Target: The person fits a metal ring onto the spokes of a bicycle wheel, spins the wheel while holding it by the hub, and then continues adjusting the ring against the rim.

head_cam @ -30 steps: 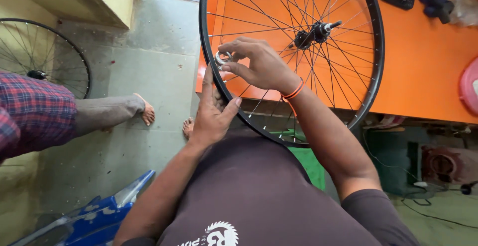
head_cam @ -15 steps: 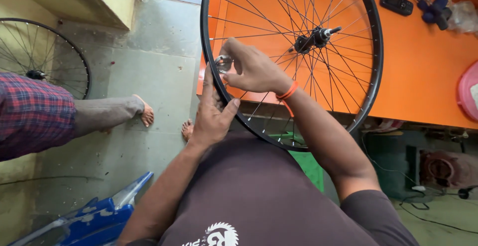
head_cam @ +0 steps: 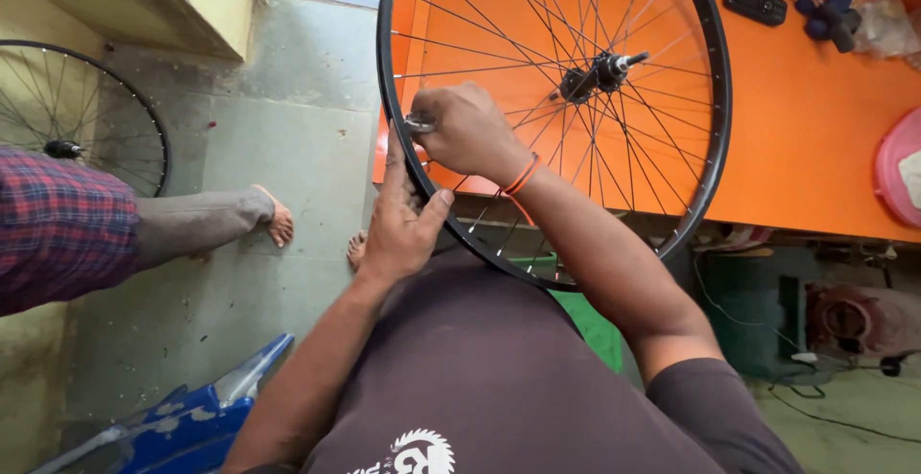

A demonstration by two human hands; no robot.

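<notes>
Bright, soft daylight; wide-angle edges

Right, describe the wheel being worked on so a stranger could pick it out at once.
Start at the big orange table on the right. Leaning against its near edge stands a black-rimmed spoked wheel with no tyre, the left hand on its rim and the right hand at a spoke. The other bare wheel stands far left by the wall, untouched.

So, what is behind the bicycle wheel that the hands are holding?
Through the spokes of the wheel an orange table shows, with a black phone on it. The right hand and left hand hide whatever is behind the rim there.
</notes>
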